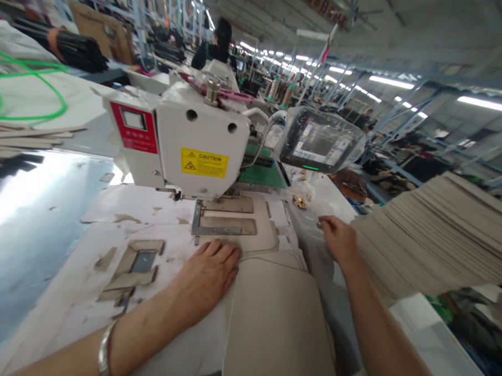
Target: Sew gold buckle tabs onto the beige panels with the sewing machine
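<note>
Beige panel [266, 227] smooth, round-cornered; left hand [211, 275] flat at its edge, grip loose; right hand [340, 239] pinching tiny piece [320, 225].

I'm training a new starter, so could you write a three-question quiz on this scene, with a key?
1. True or false: the left hand is nearer than the right hand to the metal frame at the machine head.
2. Which colour is the CAUTION label: A red, B yellow, C green?
3. Complete: the silvery bracelet is on the ___ wrist.

Key: 1 true; 2 B; 3 left.
</note>
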`<state>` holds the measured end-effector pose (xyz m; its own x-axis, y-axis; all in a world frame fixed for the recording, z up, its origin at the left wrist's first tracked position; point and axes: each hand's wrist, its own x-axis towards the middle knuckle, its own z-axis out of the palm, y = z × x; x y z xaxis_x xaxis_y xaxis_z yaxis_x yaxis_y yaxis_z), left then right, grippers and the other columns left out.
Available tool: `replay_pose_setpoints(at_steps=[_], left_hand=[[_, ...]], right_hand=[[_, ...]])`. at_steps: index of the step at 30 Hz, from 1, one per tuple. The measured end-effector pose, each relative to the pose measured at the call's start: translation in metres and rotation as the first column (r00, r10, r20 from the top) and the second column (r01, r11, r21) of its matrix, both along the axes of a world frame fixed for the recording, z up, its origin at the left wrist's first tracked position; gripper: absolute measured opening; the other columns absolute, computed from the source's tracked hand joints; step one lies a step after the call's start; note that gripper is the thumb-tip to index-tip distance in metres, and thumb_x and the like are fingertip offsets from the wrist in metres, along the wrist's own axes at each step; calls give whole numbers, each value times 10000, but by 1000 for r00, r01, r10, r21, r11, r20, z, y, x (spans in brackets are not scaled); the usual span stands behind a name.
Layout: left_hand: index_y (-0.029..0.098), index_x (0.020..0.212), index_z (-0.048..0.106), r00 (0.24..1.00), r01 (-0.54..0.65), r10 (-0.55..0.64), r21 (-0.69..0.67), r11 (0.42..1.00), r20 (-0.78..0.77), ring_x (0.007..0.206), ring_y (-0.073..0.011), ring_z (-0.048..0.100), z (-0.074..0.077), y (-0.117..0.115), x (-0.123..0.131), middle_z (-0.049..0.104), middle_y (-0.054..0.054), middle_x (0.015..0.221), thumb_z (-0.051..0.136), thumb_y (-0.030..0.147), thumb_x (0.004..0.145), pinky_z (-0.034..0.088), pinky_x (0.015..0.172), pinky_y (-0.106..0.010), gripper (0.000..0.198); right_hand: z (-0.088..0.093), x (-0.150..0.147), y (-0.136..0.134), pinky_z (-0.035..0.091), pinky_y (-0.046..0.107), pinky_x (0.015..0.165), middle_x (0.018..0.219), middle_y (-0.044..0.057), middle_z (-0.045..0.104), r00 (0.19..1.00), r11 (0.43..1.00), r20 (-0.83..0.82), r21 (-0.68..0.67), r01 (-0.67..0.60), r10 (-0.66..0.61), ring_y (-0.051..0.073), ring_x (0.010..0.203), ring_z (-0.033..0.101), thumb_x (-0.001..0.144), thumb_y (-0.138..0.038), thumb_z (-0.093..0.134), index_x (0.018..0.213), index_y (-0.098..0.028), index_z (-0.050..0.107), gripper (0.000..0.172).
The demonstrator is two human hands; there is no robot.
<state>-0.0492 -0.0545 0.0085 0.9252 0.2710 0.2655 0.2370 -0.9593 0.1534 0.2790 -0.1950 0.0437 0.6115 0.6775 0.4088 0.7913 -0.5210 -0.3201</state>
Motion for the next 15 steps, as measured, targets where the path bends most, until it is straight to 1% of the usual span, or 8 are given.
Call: replay_pose_setpoints(at_steps=[1, 2, 4, 5, 8, 10, 13, 15], left_hand=[[155, 1217, 595, 1000, 1, -1, 3, 1000, 3, 1081, -258, 521, 0, 0, 0, 619, -89, 1180, 470, 249, 967, 417, 952, -407, 295], [158, 1212, 597, 1000, 2, -2, 3, 1000, 6, 1073, -254, 526, 0, -1, 0, 621, -88, 1170, 475, 248, 965, 419, 948, -403, 289], [165, 1203, 598, 1000, -2, 2, -3, 1000, 10, 1055, -243, 535, 0, -2, 0, 625, -84, 1144, 483, 248, 962, 421, 941, -393, 280], [168, 1202, 597, 1000, -6, 6, -7, 1000, 10, 1050, -238, 537, 0, -2, 0, 626, -82, 1133, 481, 248, 962, 422, 940, -389, 278], [166, 1208, 591, 1000, -8, 8, -9, 1000, 3, 1054, -237, 535, 0, -2, -1, 623, -85, 1137, 471, 256, 964, 423, 941, -388, 286], [159, 1211, 586, 1000, -2, 2, -8, 1000, -2, 1062, -244, 528, 0, -1, -1, 616, -90, 1159, 464, 266, 966, 423, 942, -395, 294], [154, 1196, 584, 1000, -4, 3, -16, 1000, -4, 1032, -247, 532, 1, -2, -1, 620, -86, 1143, 456, 275, 967, 428, 927, -403, 289], [152, 1165, 589, 1000, -4, 4, -27, 1000, -4, 1006, -243, 540, 6, -5, -3, 625, -82, 1103, 455, 285, 968, 437, 912, -398, 273]], right_hand=[[1, 17, 2, 522, 386, 849, 922, 119, 750, 998, 995, 28, -81, 51, -49, 264, 896, 695, 839, -247, 494, 930, -149, 743, 282], [0, 31, 5, 512, 394, 876, 929, 123, 751, 997, 985, 52, -160, 70, -62, 269, 913, 693, 822, -213, 499, 924, -144, 750, 280], [-6, 49, 15, 493, 400, 927, 998, 132, 744, 996, 959, 91, -280, 42, -17, 267, 963, 683, 804, -160, 500, 984, -130, 749, 309], [-11, 54, 22, 485, 398, 945, 1047, 134, 734, 993, 951, 114, -308, 16, 21, 261, 987, 676, 807, -142, 494, 1042, -125, 737, 338], [-23, 55, 41, 479, 374, 944, 1135, 133, 702, 971, 938, 209, -346, -36, 114, 241, 1026, 653, 834, -119, 480, 1186, -134, 675, 403], [-25, 50, 54, 494, 346, 875, 1107, 149, 691, 955, 922, 275, -387, 0, 116, 236, 984, 656, 856, -125, 477, 1205, -132, 658, 394], [-21, 39, 71, 497, 324, 717, 1020, 181, 663, 938, 856, 337, -506, 109, 79, 238, 849, 670, 890, -148, 456, 1156, -119, 671, 343], [-17, 34, 75, 490, 349, 653, 999, 204, 645, 927, 804, 360, -579, 134, 105, 251, 775, 675, 918, -151, 392, 1101, -103, 683, 348]])
